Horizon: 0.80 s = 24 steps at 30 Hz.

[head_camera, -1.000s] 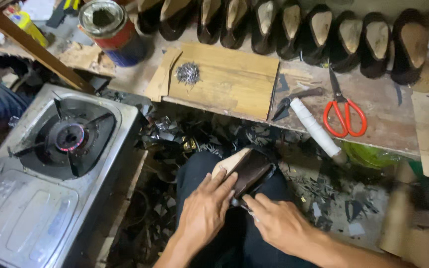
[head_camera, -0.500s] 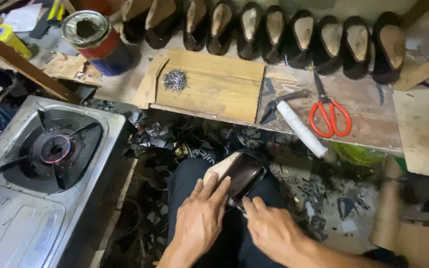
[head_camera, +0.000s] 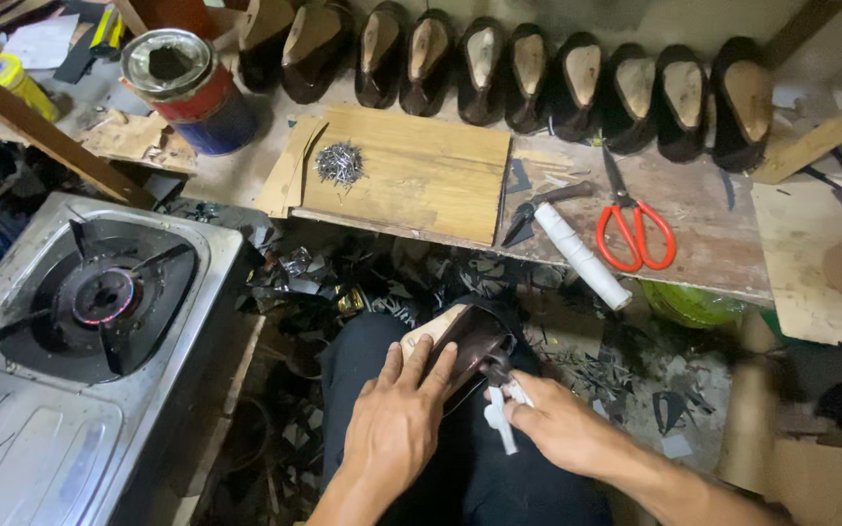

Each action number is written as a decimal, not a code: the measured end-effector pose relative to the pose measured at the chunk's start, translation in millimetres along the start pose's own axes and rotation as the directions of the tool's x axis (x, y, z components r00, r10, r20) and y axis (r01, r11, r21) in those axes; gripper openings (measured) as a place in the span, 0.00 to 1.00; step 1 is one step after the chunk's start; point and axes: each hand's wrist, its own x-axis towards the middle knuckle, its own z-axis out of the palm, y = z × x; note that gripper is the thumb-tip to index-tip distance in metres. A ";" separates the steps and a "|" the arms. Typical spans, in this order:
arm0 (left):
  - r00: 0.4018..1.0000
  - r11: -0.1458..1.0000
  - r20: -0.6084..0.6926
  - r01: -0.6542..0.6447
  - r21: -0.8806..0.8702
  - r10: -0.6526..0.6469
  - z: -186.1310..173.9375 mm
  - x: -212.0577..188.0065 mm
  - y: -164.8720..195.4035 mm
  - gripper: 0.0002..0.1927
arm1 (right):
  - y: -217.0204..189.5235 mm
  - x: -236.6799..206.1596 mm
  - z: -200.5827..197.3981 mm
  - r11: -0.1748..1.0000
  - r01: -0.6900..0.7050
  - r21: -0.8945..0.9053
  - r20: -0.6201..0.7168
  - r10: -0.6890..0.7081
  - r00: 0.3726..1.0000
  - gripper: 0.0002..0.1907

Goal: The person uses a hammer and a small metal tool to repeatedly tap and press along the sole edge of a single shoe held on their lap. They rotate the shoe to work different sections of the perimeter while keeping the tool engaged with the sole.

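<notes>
- The left hand [head_camera: 397, 424] is pressing flat on a dark shoe [head_camera: 465, 341]; the right hand [head_camera: 557, 429] is clamping a white-handled tool [head_camera: 501, 414].
- Red scissors [head_camera: 635, 229] and nails [head_camera: 340, 163] are lying on the workbench [head_camera: 704, 219], shoes [head_camera: 577, 83] lining its far edge.
- A gas stove [head_camera: 80, 321] is standing left.

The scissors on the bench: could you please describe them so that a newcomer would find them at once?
Start at the long wooden bench with the row of dark shoes along its back. Below the right-hand shoes, beside a white roll and right of the pale board holding a heap of nails, lie the scissors. Their bright red-orange handles are the only such colour on the bench.
</notes>
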 end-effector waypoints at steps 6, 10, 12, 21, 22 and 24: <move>0.994 0.994 0.103 0.037 -0.101 -0.027 -6.1 3.6 -7.2 0.30 | -19.5 -2.7 -1.8 0.928 0.226 -0.298 -0.146 -0.278 0.949 0.22; 0.996 0.979 0.071 0.063 -0.195 -0.050 -6.9 5.7 -14.6 0.26 | -11.1 4.7 7.7 0.901 0.303 -0.309 -0.275 -0.390 0.879 0.21; 0.997 0.982 0.074 0.040 -0.186 -0.027 -7.2 8.1 -18.2 0.26 | -4.4 6.0 3.9 0.898 0.326 -0.296 -0.222 -0.396 0.891 0.21; 0.991 0.988 0.020 0.133 -0.074 -0.132 -2.1 35.2 5.9 0.22 | 2.7 4.6 1.3 0.743 0.021 -0.669 -0.085 -0.105 0.991 0.19; 0.993 0.991 0.026 0.117 -0.060 -0.116 -2.1 34.7 6.3 0.22 | -0.5 5.4 0.0 0.723 0.019 -0.690 -0.112 -0.132 0.985 0.20; 0.994 0.994 0.052 0.102 -0.043 -0.100 -0.6 30.8 6.1 0.24 | -10.0 0.4 -5.1 0.774 0.148 -0.616 -0.113 -0.272 0.956 0.22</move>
